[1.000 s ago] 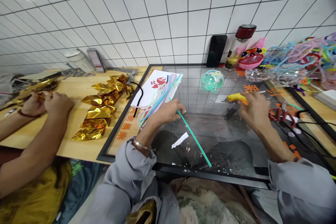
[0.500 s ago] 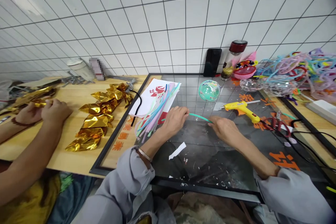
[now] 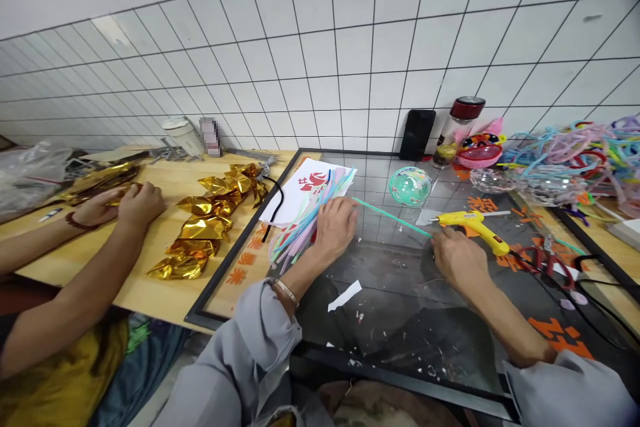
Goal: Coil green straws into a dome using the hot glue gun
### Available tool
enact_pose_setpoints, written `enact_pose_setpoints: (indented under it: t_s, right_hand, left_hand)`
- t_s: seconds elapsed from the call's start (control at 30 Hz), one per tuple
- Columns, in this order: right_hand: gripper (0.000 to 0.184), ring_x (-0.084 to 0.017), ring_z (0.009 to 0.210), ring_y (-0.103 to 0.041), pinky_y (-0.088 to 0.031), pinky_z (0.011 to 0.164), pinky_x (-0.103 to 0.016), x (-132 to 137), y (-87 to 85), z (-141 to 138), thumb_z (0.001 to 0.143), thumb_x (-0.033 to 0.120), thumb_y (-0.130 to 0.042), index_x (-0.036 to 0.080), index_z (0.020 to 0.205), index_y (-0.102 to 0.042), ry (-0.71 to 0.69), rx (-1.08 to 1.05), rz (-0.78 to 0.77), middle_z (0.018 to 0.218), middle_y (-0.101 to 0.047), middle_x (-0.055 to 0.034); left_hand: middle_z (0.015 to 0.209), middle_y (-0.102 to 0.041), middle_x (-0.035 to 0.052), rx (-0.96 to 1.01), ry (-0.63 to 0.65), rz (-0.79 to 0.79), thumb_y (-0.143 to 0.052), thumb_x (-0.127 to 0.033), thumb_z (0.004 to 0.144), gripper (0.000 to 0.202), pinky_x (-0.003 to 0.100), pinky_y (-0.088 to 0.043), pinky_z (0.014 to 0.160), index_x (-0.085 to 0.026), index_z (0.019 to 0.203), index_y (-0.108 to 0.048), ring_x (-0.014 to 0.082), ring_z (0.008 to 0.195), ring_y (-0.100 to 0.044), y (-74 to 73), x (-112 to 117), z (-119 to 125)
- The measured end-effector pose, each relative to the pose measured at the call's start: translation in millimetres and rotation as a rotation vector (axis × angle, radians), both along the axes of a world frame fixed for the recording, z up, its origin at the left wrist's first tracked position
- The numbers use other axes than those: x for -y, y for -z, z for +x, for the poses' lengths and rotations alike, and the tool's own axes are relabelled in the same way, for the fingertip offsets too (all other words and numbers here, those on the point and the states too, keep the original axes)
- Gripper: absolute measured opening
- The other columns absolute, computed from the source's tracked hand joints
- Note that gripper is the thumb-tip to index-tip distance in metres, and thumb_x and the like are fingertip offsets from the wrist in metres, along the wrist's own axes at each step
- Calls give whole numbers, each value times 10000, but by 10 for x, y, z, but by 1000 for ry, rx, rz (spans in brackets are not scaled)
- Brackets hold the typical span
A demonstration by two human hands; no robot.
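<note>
A thin green pipe cleaner [image 3: 393, 217] stretches almost straight between my two hands, above the dark glass board. My left hand [image 3: 336, 223] is closed at its left end, with the fingers bent over and the fingertips partly hidden. The other end is pinched in my right hand [image 3: 459, 255], close to the nozzle of a yellow glue gun [image 3: 475, 223]. Under and beside my left hand lies a bundle of pastel pipe cleaners [image 3: 300, 230], partly on white paper with red cut-outs [image 3: 295, 180]. A clear dome with a green tint [image 3: 410, 185] stands beyond the pipe cleaner.
Red-handled scissors [image 3: 547, 263] and black cords lie at the right. Behind are a phone [image 3: 417, 135], a bottle [image 3: 457, 130] and heaped pipe cleaners [image 3: 585, 153]. Left, another person's hands [image 3: 135, 207] work near gold foil [image 3: 205, 220]. A paper scrap [image 3: 345, 296] lies in front.
My hands have moved farther apart, and more of the green pipe cleaner shows between them, now straighter. The end that stuck out left of my left hand no longer shows. The view has shifted slightly.
</note>
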State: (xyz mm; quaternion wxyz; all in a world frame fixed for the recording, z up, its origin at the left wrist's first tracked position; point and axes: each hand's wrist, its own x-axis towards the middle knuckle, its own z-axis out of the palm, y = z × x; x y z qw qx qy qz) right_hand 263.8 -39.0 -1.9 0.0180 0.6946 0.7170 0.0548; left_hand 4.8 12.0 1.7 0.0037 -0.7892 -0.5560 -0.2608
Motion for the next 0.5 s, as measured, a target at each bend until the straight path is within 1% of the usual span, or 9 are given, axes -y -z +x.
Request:
enact_pose_setpoints:
  t_s: [0.07,0.13,0.17,0.2,0.23,0.3,0.33,0.43,0.5]
  right_hand:
    - [309,-310,979,-652,-422,761,-381,6,37,-6,986,215,-429,125,983,-725,-40,18,72,1079,-716,-203]
    - [298,-313,980,-634,-416,787,-397,8,76,-28,978,235,-453,135,1065,-720,-109,18,175,1098,-711,-195]
    - [297,-310,969,-628,-410,785,-398,7,95,-44,974,238,-460,144,1086,-718,-151,8,223,1085,-713,-184]
    - [297,-304,955,-624,-403,779,-394,5,114,-59,971,238,-462,152,1092,-719,-194,-11,255,1066,-717,-171]
    - [296,-297,944,-621,-396,774,-388,2,133,-72,971,241,-461,163,1087,-721,-235,-37,267,1047,-719,-157]
    - [298,-281,924,-621,-388,769,-377,-3,170,-88,976,255,-456,177,1064,-730,-306,-102,255,1014,-724,-136]
    - [302,-277,918,-625,-389,774,-376,-5,186,-89,978,261,-455,178,1059,-733,-332,-142,239,997,-725,-130]
    - [311,-279,922,-644,-411,794,-385,-16,212,-84,977,265,-455,172,1067,-738,-384,-301,210,966,-726,-126]
    - [314,-269,897,-655,-441,799,-384,-43,183,-109,974,261,-450,166,1066,-734,-402,-444,217,947,-725,-120]
  left_hand:
    - [1344,-630,135,9,-125,14,-421,-208,1004,310,446,-429,1030,-195,1288,-547,277,1263,-556,-42,-68,-67]
    - [1471,-528,204,-14,-258,-8,-447,-229,990,414,504,-409,1058,-145,1395,-454,337,1355,-485,-49,-149,-138]
    - [1487,-501,240,-40,-322,-38,-483,-230,967,465,532,-414,1045,-114,1414,-427,372,1366,-473,-37,-188,-169]
    - [1454,-522,267,-60,-346,-65,-523,-233,943,492,542,-432,1017,-92,1405,-431,393,1333,-502,-17,-222,-195]
    - [1381,-578,274,-80,-362,-92,-551,-226,922,488,533,-454,985,-84,1379,-455,393,1269,-555,7,-250,-214]
    - [1197,-675,231,-119,-363,-133,-548,-157,900,383,484,-489,925,-99,1278,-542,355,1130,-643,54,-282,-233]
    - [1161,-685,203,-135,-360,-138,-532,-116,893,348,454,-497,905,-122,1238,-568,329,1090,-661,69,-286,-233]
    - [1157,-676,134,-176,-325,-116,-496,-48,886,349,382,-505,860,-200,1184,-596,272,1075,-655,67,-270,-203]
    - [1167,-664,114,-196,-296,-87,-481,-50,902,342,367,-505,833,-229,1169,-599,265,1087,-633,37,-242,-165]
